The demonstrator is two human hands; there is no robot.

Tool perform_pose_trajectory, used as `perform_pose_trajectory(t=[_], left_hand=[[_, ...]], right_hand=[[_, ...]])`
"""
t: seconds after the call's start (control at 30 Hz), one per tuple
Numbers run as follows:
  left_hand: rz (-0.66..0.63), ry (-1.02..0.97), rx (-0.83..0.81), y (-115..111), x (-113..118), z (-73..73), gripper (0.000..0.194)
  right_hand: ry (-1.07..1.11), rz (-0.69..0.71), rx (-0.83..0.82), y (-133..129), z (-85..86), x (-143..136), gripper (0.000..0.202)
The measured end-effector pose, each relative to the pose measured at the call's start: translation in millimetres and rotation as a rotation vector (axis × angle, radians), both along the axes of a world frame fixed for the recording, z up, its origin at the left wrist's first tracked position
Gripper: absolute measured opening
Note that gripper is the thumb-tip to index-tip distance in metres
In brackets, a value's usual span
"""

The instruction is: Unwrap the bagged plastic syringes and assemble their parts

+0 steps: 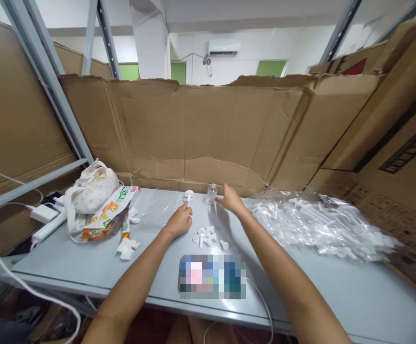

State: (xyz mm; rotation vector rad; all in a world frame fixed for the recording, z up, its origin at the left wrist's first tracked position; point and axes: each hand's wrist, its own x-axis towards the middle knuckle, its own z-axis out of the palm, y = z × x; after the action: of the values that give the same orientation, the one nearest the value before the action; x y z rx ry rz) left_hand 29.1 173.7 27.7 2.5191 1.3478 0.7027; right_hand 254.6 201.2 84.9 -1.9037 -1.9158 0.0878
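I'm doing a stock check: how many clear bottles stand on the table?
1: the clear bottle beside the right hand. Others may be hidden in the plastic packaging further right.

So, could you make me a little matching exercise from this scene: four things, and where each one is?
1. Clear plastic bottle
2. Central cluster of small white plastic parts
3. Printed carton
4. Air conditioner

A. Next to the spotted cloth bag
B. High on the back wall
C. Beside the right hand
D. Between the two forearms

Pairs: 1-C; 2-D; 3-A; 4-B
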Motion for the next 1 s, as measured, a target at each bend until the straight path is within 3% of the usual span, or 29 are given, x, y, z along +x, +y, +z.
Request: perform_pose_trajectory(t=[0.17, 0.27, 0.37, 0.57, 0.7, 0.87, 1.0], left_hand=[[0.014, -0.012, 0.019, 0.2, 1.0, 0.6, 0.032], [0.028, -0.016, 0.057, 1.0, 1.6, 0.4, 0.037], [0.054, -0.012, 0.118, 1.6, 1.9, -0.2, 0.038], [0.08, 0.013, 0.195, -2.7, 2.8, 3.9, 0.034], [0.095, 0.01, 0.231, -8.1, 2.9, 9.8, 0.031], [0.082, -0.014, 0.277, -14.2, 4.5, 14.9, 0.026], [0.067, -0.011, 0.308, -16.5, 6.0, 15.3, 0.022]], right_hand=[[-0.12, -0.208, -0.037, -29.9, 5.8, 53.0, 0.052], [-0.3, -0.43, -0.118, -43.5, -5.1, 85.6, 0.064], [-0.355, -0.514, -0.188, -53.6, -21.5, 106.0, 0.063], [-0.305, -0.448, -0.093, -64.7, -33.8, 106.7, 0.043], [-0.304, -0.373, -0.022, -63.2, -32.0, 99.4, 0.045], [-0.125, -0.227, 0.09, -57.3, -32.9, 101.5, 0.045], [-0.076, -0.271, 0.063, -58.4, -32.8, 110.5, 0.043]])
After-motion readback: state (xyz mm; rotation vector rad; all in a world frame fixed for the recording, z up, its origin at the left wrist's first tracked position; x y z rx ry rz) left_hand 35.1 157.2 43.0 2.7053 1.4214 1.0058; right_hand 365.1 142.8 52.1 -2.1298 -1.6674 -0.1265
